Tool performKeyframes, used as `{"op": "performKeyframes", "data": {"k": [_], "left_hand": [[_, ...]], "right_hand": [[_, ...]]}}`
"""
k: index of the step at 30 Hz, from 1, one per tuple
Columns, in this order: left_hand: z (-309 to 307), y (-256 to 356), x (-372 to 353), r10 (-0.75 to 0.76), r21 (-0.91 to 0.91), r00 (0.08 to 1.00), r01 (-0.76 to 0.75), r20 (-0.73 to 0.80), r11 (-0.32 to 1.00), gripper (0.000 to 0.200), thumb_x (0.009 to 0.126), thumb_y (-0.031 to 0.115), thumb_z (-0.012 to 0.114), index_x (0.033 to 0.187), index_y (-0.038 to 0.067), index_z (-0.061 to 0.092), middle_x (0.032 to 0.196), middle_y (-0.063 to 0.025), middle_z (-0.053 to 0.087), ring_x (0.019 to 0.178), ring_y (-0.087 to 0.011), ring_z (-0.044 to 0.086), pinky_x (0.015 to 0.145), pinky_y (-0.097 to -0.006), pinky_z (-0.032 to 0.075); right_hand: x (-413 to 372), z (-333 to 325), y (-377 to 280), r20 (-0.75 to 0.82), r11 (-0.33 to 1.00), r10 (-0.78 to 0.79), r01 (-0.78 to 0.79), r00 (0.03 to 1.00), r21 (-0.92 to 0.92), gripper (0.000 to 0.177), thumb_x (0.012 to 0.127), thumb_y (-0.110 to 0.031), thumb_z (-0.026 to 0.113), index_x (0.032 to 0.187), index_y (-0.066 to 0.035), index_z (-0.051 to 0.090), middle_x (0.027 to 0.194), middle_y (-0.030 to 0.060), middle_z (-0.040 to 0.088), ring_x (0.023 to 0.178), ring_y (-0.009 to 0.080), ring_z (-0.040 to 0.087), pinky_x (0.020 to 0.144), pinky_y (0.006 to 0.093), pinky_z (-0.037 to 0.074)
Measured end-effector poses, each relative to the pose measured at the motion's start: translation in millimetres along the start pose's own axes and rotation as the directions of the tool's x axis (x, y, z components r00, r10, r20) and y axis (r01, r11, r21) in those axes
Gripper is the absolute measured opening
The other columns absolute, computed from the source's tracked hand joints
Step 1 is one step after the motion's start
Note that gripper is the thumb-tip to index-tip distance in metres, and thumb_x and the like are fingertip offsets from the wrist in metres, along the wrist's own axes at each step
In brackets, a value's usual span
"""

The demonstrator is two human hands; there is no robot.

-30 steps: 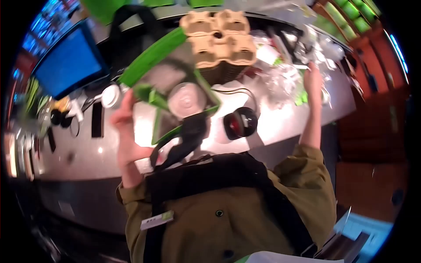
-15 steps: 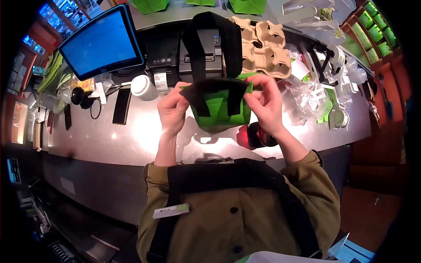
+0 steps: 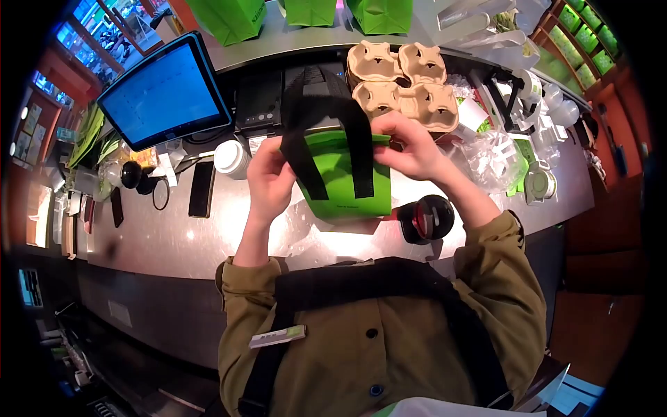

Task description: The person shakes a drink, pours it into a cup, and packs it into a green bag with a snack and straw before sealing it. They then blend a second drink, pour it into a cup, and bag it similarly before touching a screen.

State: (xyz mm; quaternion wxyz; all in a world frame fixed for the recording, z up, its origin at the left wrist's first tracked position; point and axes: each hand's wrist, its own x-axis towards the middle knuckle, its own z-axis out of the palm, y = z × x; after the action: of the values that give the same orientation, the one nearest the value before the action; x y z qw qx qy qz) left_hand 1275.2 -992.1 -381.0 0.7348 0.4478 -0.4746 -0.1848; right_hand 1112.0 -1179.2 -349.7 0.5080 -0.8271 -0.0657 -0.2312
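A green bag (image 3: 351, 201) with black strap handles hangs in front of me above the metal counter, its front face showing small print. My left hand (image 3: 269, 182) pinches the bag's upper left edge. At its upper right edge, my right hand (image 3: 410, 148) grips with thumb and fingers. The black handles (image 3: 361, 139) loop up and over the bag's front. Just right of the bag, a cup with a black lid and red side (image 3: 427, 219) stands on the counter, below my right forearm.
A white lidded cup (image 3: 231, 160) and a phone (image 3: 201, 189) lie left, near a blue-lit screen (image 3: 165, 92). Cardboard cup carriers (image 3: 406, 97) sit behind my right hand, clear plastic wrap (image 3: 490, 163) to the right. Green bags (image 3: 379, 15) stand at the back.
The bag has tilted so more of its green front shows, and its handles have dropped lower. My hands still hold its edges. The black lid of the cup has come into fuller view.
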Motion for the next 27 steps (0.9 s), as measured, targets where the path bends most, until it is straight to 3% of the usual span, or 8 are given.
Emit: {"op": "performKeyframes", "data": {"k": [9,11,15,17,20,23,25,27], "left_hand": [[-20.0,42.1,20.6,-0.015,0.418,0.813,-0.284,0.582,0.863,0.037,0.068,-0.001,0.052,0.103,-0.002,0.058,0.105,-0.0112,0.057,0.095,-0.0231,0.054,0.088,-0.0319,0.040],[-12.6,28.6,0.2,-0.184,0.339,0.931,0.071,0.315,0.938,0.037,0.073,0.003,0.061,0.109,-0.002,0.054,0.106,-0.0080,0.057,0.099,-0.0200,0.054,0.089,-0.0318,0.040],[16.2,18.0,-12.0,-0.078,0.286,0.997,0.077,-0.008,0.955,0.035,0.080,-0.002,0.062,0.114,-0.003,0.052,0.105,-0.0093,0.060,0.095,-0.0152,0.056,0.084,-0.0254,0.042],[13.5,9.9,-22.1,0.008,0.445,1.000,-0.004,-0.007,0.895,0.033,0.079,-0.002,0.063,0.111,-0.004,0.054,0.101,-0.0101,0.062,0.093,-0.0150,0.057,0.082,-0.0253,0.043],[25.6,10.8,-26.1,0.138,0.464,0.990,-0.117,-0.011,0.878,0.053,0.076,-0.001,0.065,0.124,-0.001,0.042,0.106,-0.0128,0.059,0.097,-0.0186,0.056,0.084,-0.0273,0.043],[38.1,15.0,-27.7,0.240,0.392,0.970,-0.212,-0.024,0.895,0.083,0.075,0.012,0.071,0.137,0.001,0.017,0.127,-0.0169,0.043,0.115,-0.0247,0.044,0.095,-0.0340,0.036],[49.1,20.7,-28.3,0.350,0.460,0.934,-0.282,-0.068,0.842,0.081,0.081,0.032,0.064,0.138,0.001,0.015,0.128,-0.0181,0.042,0.114,-0.0253,0.043,0.096,-0.0338,0.034],[34.8,13.1,-54.6,0.546,0.887,0.810,-0.073,-0.214,0.456,0.074,0.085,0.047,0.052,0.135,0.000,0.023,0.126,-0.0197,0.044,0.108,-0.0272,0.048,0.093,-0.0351,0.037]], "right_hand": [[11.7,-23.4,-18.3,0.265,0.998,-0.010,0.028,0.964,-0.063,0.019,0.070,-0.004,0.057,0.089,-0.002,0.058,0.085,0.0064,0.054,0.081,0.0182,0.053,0.073,0.0277,0.042],[9.9,-0.1,-25.3,0.127,0.875,-0.246,0.276,0.961,-0.397,0.025,0.070,-0.014,0.068,0.082,-0.004,0.048,0.078,0.0079,0.051,0.072,0.0254,0.054,0.062,0.0327,0.044],[-8.0,19.7,-13.0,-0.065,0.926,-0.270,0.241,0.961,-0.291,0.026,0.074,-0.010,0.067,0.091,-0.005,0.048,0.083,0.0080,0.054,0.076,0.0240,0.057,0.063,0.0315,0.045],[-28.6,0.1,-18.6,-0.248,0.926,0.138,-0.036,0.959,0.376,0.025,0.078,-0.010,0.065,0.097,-0.005,0.050,0.085,0.0042,0.056,0.079,0.0165,0.058,0.067,0.0278,0.046],[-70.2,-73.9,32.8,-0.739,0.898,0.108,-0.385,0.665,-0.215,0.023,0.080,-0.014,0.059,0.099,-0.003,0.053,0.091,0.0082,0.057,0.084,0.0149,0.056,0.074,0.0272,0.046],[-126.5,-137.2,121.5,-0.620,0.376,-0.097,-0.548,0.779,-0.748,0.045,0.068,-0.024,0.064,0.107,-0.004,0.054,0.100,0.0144,0.060,0.088,0.0288,0.059,0.077,0.0400,0.047],[-123.6,-141.6,118.0,-0.581,0.221,0.490,-0.738,0.650,-0.638,0.033,0.069,-0.025,0.062,0.097,-0.006,0.059,0.088,0.0157,0.062,0.083,0.0315,0.060,0.073,0.0410,0.047],[-130.8,-151.9,123.5,-0.676,0.224,0.402,-0.782,0.617,-0.581,0.024,0.071,-0.025,0.060,0.085,-0.006,0.059,0.075,0.0170,0.061,0.075,0.0342,0.060,0.068,0.0422,0.047]]}}
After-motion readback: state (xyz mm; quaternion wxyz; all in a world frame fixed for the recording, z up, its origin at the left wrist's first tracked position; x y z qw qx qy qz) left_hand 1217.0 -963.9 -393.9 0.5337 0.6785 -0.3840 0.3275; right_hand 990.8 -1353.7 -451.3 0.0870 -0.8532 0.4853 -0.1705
